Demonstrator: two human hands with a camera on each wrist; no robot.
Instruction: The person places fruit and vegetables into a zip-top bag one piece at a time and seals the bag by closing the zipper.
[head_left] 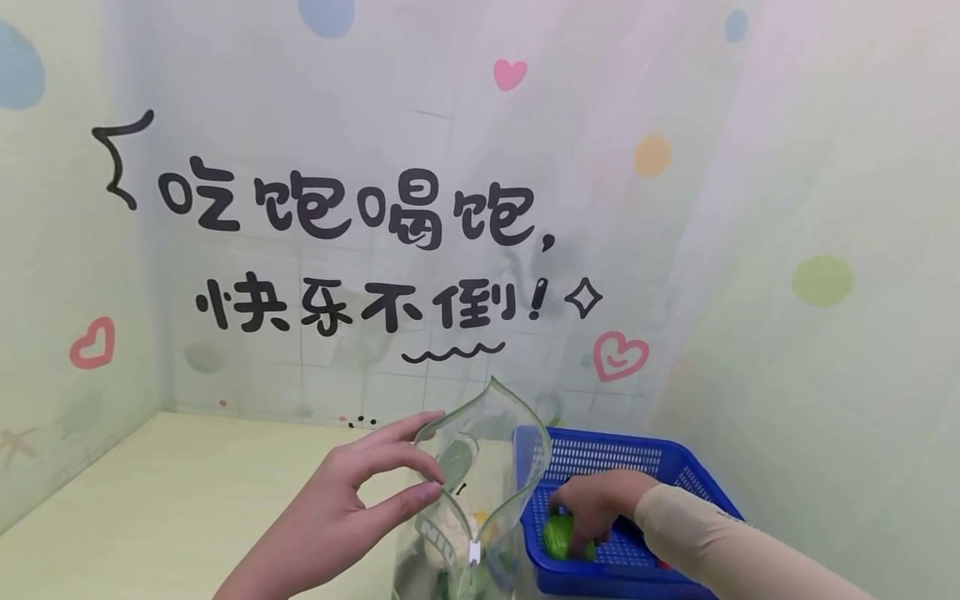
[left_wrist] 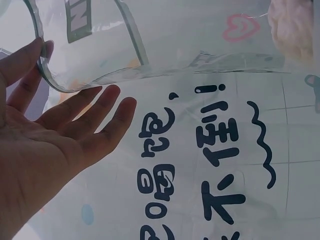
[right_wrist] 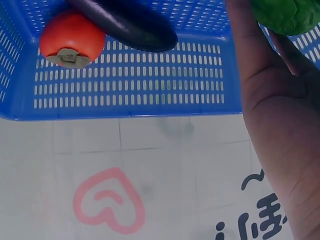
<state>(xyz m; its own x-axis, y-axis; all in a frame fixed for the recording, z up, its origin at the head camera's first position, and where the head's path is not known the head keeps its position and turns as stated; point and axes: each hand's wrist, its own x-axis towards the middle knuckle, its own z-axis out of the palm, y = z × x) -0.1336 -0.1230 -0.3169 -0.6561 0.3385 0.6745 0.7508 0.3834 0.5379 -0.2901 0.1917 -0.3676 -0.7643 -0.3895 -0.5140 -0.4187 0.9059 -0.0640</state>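
Note:
My left hand (head_left: 341, 492) pinches the near-left edge of a clear zip bag (head_left: 474, 521) between thumb and forefinger, its other fingers spread along the outside. The bag's mouth gapes, a white slider (head_left: 474, 552) sits at the front of the rim, and pale and green items show through its side. In the left wrist view, a whitish lumpy item (left_wrist: 295, 30) is inside the bag. Over the blue basket, my right hand (head_left: 596, 504) grips a green cabbage-like vegetable (head_left: 558, 537); the leafy surface (right_wrist: 290, 15) also shows in the right wrist view.
The blue perforated basket (head_left: 622, 583) stands right of the bag. In it lie a dark eggplant (right_wrist: 135, 27) and an orange-red persimmon (right_wrist: 72, 40). A pale tabletop (head_left: 225, 475) stretches left, with a printed wall (head_left: 360, 100) behind.

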